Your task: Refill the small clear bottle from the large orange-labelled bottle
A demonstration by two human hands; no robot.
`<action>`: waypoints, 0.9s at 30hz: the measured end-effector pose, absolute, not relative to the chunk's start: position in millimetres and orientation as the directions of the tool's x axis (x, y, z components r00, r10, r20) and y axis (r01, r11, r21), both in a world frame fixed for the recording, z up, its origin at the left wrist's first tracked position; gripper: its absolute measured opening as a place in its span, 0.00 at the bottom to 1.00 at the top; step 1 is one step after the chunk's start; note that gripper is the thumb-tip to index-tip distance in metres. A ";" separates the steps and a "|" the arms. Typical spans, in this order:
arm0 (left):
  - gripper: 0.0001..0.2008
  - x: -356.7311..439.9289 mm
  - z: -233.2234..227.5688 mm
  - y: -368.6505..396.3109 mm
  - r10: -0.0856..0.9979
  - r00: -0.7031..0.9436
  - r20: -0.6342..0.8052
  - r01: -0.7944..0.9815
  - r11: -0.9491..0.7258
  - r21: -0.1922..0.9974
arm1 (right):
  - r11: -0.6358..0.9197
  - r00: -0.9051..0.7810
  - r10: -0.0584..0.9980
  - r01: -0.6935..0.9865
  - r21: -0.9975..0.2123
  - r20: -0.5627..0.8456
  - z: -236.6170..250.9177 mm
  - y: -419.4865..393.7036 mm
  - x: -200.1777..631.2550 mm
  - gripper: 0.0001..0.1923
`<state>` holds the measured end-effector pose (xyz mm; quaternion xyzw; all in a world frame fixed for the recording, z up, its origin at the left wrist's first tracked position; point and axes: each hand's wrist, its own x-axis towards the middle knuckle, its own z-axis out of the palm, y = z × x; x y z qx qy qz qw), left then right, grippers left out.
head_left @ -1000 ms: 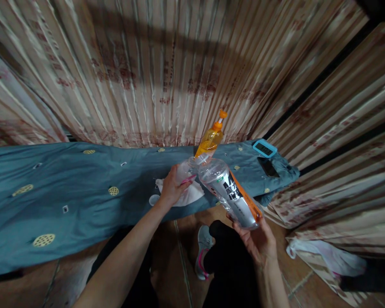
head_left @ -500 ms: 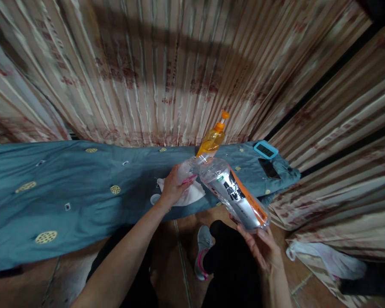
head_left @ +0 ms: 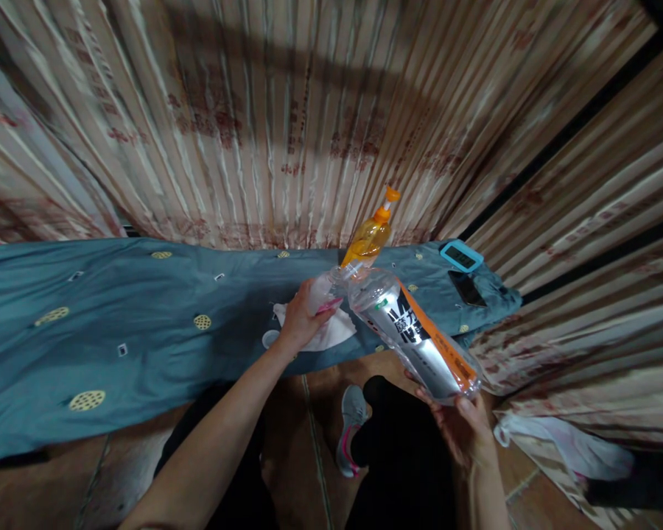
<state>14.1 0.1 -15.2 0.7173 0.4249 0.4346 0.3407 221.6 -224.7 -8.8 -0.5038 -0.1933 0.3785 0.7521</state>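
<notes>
My right hand grips the base of a large clear plastic bottle with a silver and orange label. The bottle leans, its neck pointing up and left toward my left hand. My left hand is closed around a small translucent bottle with pink on its side. The two bottle mouths meet or nearly meet; I cannot tell whether they touch. Under my left hand lies a white cloth or tissue, with a small round white cap beside it. Behind stands an orange pump bottle holding yellow liquid.
A teal patterned cloth covers the long surface before me. A blue-rimmed digital clock and a dark phone lie at its right end. Curtains hang behind. A white bag is at lower right.
My right hand and the large bottle's base have shifted slightly right and down. Both hands keep their hold, and the bottle mouths stay close together.
</notes>
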 end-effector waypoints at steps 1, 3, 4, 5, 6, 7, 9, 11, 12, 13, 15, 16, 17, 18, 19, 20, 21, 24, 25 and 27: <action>0.30 14.3 -14.9 0.0 0.905 0.259 0.338 0.313 -0.410 0.857 | 0.205 0.637 0.766 -0.371 -0.906 -0.087 -8.7 -224.9 221.8 0.37; 0.30 14.7 -14.0 -0.4 0.905 0.255 0.341 0.316 -0.411 0.855 | 0.202 0.637 0.766 -0.365 -0.909 -0.086 -8.5 -225.6 222.2 0.38; 0.30 14.8 -13.5 -0.6 0.906 0.256 0.338 0.321 -0.410 0.854 | 0.201 0.639 0.764 -0.361 -0.911 -0.085 -8.3 -226.2 222.4 0.39; 0.30 14.8 -13.0 -0.9 0.906 0.260 0.334 0.329 -0.408 0.852 | 0.199 0.642 0.762 -0.356 -0.913 -0.084 -7.9 -226.9 222.5 0.39; 0.30 14.7 -12.6 -1.2 0.906 0.267 0.328 0.338 -0.407 0.849 | 0.198 0.645 0.760 -0.351 -0.915 -0.084 -7.2 -227.6 222.4 0.40; 0.30 14.6 -12.2 -1.4 0.905 0.274 0.325 0.347 -0.408 0.845 | 0.194 0.645 0.759 -0.347 -0.917 -0.084 -6.3 -228.2 222.0 0.40; 0.31 14.4 -11.8 -1.8 0.900 0.285 0.328 0.357 -0.418 0.835 | 0.185 0.642 0.762 -0.341 -0.922 -0.084 -3.2 -229.0 220.5 0.40; 0.31 14.4 -11.8 -2.1 0.894 0.290 0.341 0.361 -0.432 0.827 | 0.174 0.634 0.769 -0.338 -0.925 -0.087 0.6 -229.1 218.3 0.39; 0.32 14.4 -11.9 -2.3 0.892 0.290 0.348 0.360 -0.439 0.823 | 0.170 0.631 0.771 -0.336 -0.926 -0.088 2.5 -229.0 217.2 0.39; 0.32 14.5 -12.0 -2.4 0.888 0.291 0.355 0.358 -0.446 0.820 | 0.166 0.629 0.772 -0.335 -0.928 -0.088 4.3 -228.7 216.2 0.39; 0.31 14.9 -12.2 -2.6 0.885 0.292 0.363 0.356 -0.453 0.817 | 0.161 0.628 0.773 -0.331 -0.930 -0.089 7.0 -228.1 214.3 0.40; 0.31 15.1 -12.1 -2.7 0.884 0.294 0.363 0.357 -0.453 0.817 | 0.159 0.628 0.773 -0.329 -0.931 -0.090 8.1 -227.7 213.5 0.40; 0.31 15.3 -12.0 -2.7 0.885 0.296 0.360 0.358 -0.452 0.817 | 0.159 0.629 0.772 -0.327 -0.932 -0.089 9.1 -227.3 212.5 0.40; 0.31 15.5 -11.8 -2.8 0.885 0.299 0.356 0.357 -0.450 0.818 | 0.161 0.630 0.772 -0.325 -0.932 -0.086 10.0 -226.9 211.5 0.40; 0.31 15.6 -11.5 -2.8 0.885 0.301 0.354 0.355 -0.449 0.820 | 0.167 0.630 0.772 -0.321 -0.932 -0.079 11.1 -226.4 210.5 0.40; 0.31 15.7 -11.2 -2.9 0.885 0.302 0.354 0.352 -0.448 0.822 | 0.174 0.630 0.773 -0.316 -0.933 -0.070 12.2 -225.9 209.4 0.40; 0.30 15.7 -10.9 -2.9 0.885 0.303 0.354 0.348 -0.449 0.823 | 0.181 0.631 0.774 -0.309 -0.934 -0.059 13.4 -225.4 208.4 0.41; 0.30 15.4 -10.0 -3.3 0.887 0.301 0.351 0.344 -0.445 0.827 | 0.193 0.633 0.774 -0.281 -0.940 -0.030 16.8 -224.8 206.5 0.40; 0.30 15.3 -9.7 -3.5 0.889 0.302 0.345 0.345 -0.439 0.830 | 0.193 0.634 0.773 -0.272 -0.943 -0.025 17.6 -224.9 206.3 0.40; 0.30 15.0 -8.9 -4.0 0.894 0.303 0.329 0.344 -0.425 0.837 | 0.189 0.635 0.772 -0.259 -0.947 -0.020 18.5 -225.4 206.3 0.39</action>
